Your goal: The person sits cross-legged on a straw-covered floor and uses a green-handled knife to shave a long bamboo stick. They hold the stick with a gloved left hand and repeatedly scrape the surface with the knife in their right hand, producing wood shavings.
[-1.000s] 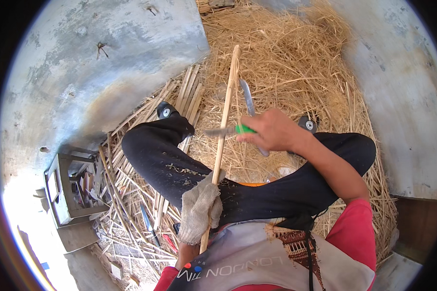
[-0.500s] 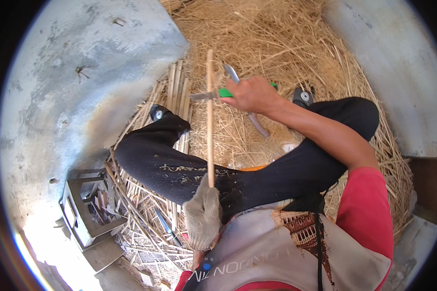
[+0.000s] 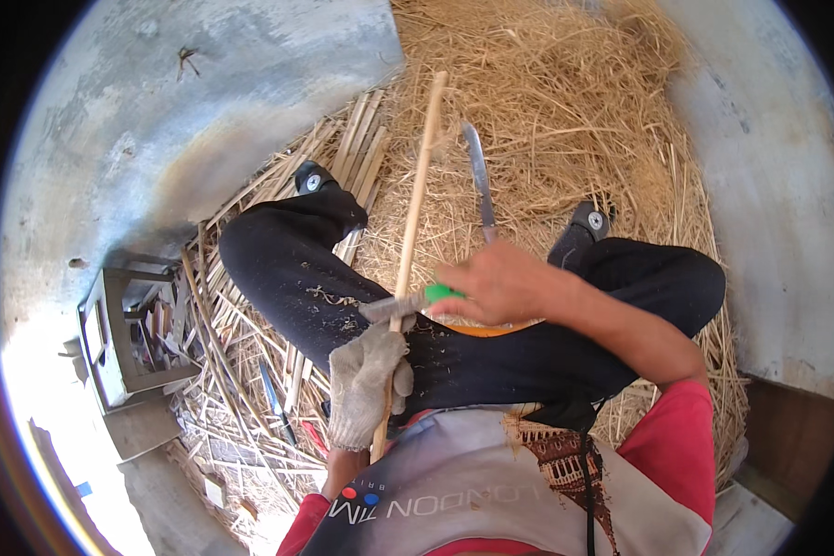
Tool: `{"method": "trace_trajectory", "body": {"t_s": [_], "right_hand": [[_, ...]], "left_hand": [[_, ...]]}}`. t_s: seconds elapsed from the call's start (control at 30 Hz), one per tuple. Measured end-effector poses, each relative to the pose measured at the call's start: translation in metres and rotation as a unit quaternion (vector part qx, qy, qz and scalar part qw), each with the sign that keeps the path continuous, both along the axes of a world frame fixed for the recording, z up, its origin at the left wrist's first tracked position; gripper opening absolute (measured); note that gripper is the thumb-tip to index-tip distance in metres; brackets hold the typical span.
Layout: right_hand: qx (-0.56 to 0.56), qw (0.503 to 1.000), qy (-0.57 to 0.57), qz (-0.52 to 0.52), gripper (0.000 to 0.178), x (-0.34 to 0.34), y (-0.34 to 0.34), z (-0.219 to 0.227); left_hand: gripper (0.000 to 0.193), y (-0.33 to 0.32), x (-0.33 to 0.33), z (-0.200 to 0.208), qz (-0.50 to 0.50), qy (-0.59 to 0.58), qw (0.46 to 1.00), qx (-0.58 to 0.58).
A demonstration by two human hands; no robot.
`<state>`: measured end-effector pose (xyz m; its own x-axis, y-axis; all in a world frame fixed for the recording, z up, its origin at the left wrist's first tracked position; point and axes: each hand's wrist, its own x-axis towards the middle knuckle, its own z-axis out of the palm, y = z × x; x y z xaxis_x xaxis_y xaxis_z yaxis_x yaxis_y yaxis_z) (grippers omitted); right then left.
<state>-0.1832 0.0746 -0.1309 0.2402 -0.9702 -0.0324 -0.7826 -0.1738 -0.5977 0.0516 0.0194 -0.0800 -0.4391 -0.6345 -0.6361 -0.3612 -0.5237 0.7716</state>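
Straw-coloured shavings carpet the floor where a seated person works a long bamboo stick (image 3: 415, 208); the gloved left hand (image 3: 366, 385) is closed around its near end above the lap, its long axis running away from the body; the bare right hand (image 3: 496, 283) grips a green-handled knife (image 3: 408, 303), blade laid crosswise on the stick just beyond the glove; a second blade (image 3: 478, 181) lies near on the straw.
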Motion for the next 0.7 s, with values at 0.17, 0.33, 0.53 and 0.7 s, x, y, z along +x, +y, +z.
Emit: {"method": "trace_trajectory", "body": {"t_s": [0.17, 0.33, 0.53, 0.7], "right_hand": [[-0.117, 0.992, 0.004, -0.052, 0.051, 0.021, 0.007, -0.015], [-0.188, 0.960, 0.174, -0.115, 0.039, 0.015, -0.002, -0.046], [-0.173, 0.937, 0.160, -0.259, 0.036, -0.064, -0.029, -0.021], [-0.153, 0.937, -0.111, -0.293, 0.043, -0.036, -0.018, -0.007]], "left_hand": [[0.026, -0.001, -0.001, 0.007, -0.026, -0.012, 0.999, -0.028], [0.030, -0.002, -0.007, 0.010, 0.001, 0.010, 1.000, -0.010], [0.042, 0.012, 0.010, 0.007, 0.019, 0.089, 0.994, 0.064], [0.045, 0.010, 0.013, 0.010, 0.014, 0.155, 0.981, 0.112]]}}
